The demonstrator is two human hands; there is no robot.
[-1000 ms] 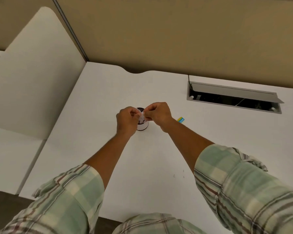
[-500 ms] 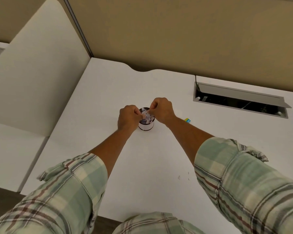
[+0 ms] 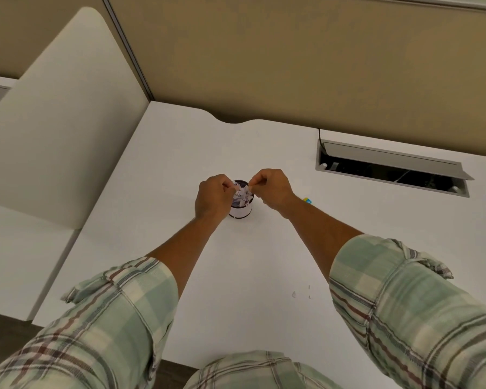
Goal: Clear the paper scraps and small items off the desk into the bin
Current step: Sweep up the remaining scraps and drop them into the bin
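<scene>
A small round bin (image 3: 241, 211) with a white wall and dark rim stands mid-desk, filled with torn paper scraps (image 3: 242, 195). My left hand (image 3: 212, 198) hovers at the bin's left edge, fingers pinched on a tiny white paper bit. My right hand (image 3: 270, 186) is at the bin's right edge, pinching another small white bit just above the rim. A small blue and yellow item (image 3: 307, 200) lies on the desk behind my right wrist. A few tiny white scraps (image 3: 294, 295) lie on the white desk (image 3: 180, 164) near my right sleeve.
An open grey cable hatch (image 3: 390, 169) is set into the desk at the back right. A white partition panel (image 3: 68, 122) rises along the left side, and a beige wall panel (image 3: 292, 66) closes off the back.
My hands were together above the bin, holding one white scrap between them. They have since pulled apart to the bin's two sides, each with a small bit. The camera view shifted slightly.
</scene>
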